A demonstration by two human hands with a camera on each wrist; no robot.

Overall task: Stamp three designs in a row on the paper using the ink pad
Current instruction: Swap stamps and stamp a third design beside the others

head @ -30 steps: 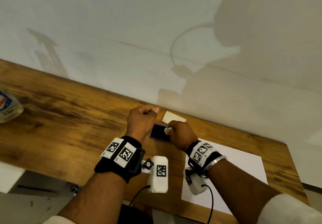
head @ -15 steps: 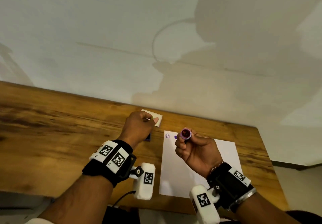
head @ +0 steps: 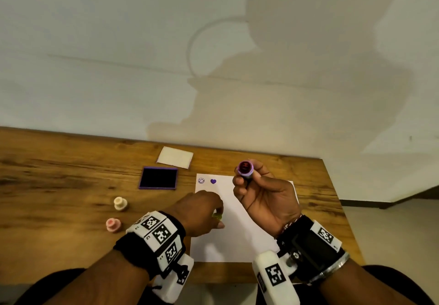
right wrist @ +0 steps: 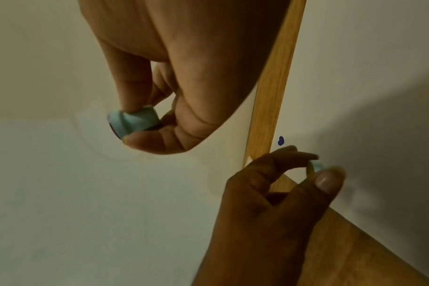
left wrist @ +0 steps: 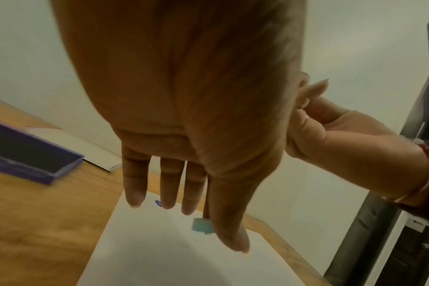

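A white paper (head: 237, 238) lies on the wooden table (head: 59, 174), with a smiley print (head: 201, 180) and a purple heart print (head: 213, 181) side by side at its top left. My right hand (head: 247, 177) grips a small round stamp (head: 245, 168) above the paper's top edge, its dark inked face turned up; the right wrist view shows thumb and fingers curled round the stamp (right wrist: 132, 121). My left hand (head: 218, 219) hovers over the paper's left part, thumb and forefinger pinching a small teal piece (left wrist: 201, 226). The purple ink pad (head: 158, 177) sits uncovered left of the paper.
The pad's white lid (head: 175, 157) lies behind it near the wall. A cream stamp (head: 120, 203) and a pink stamp (head: 113, 224) stand on the table left of my left wrist. The table's right edge runs close to the paper.
My right hand lifted the stamp off the ink pad, carried it right over the paper and turned its face up. My left hand left the pad and came to the paper.
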